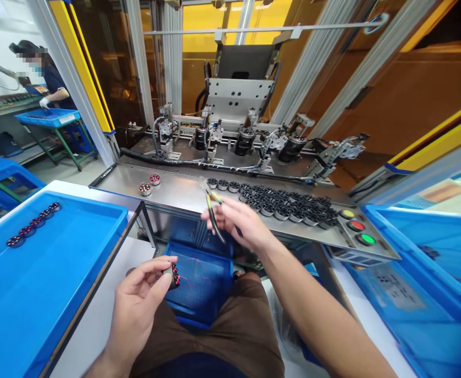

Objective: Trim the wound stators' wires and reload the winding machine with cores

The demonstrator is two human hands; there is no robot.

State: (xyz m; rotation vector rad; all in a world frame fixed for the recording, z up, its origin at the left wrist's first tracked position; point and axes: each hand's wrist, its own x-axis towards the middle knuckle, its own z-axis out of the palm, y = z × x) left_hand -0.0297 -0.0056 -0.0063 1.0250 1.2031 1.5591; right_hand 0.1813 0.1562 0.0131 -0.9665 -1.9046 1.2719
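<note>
Between the thumb and fingers of my left hand (146, 294) is a motor stator (174, 275), a small dark ring with red windings, held above the blue tray at my lap. My right hand (240, 220) grips a pair of pliers (213, 218) with black and green handles. Their jaws point away from me over the metal ledge; whether they are cutters I cannot tell. Two wound stators, a red one (155, 179) and a copper-coloured one (145, 189), sit on the ledge to the left. Right of the pliers, many black stators (281, 203) stand in rows.
Behind the metal ledge (179, 193) stands a machine (240, 102) with several stations. A blue tray (76, 252) at left holds a line of wound stators (32, 226). Coloured buttons (357, 226) and a blue bin (411, 273) are at right. A person (53, 79) works far left.
</note>
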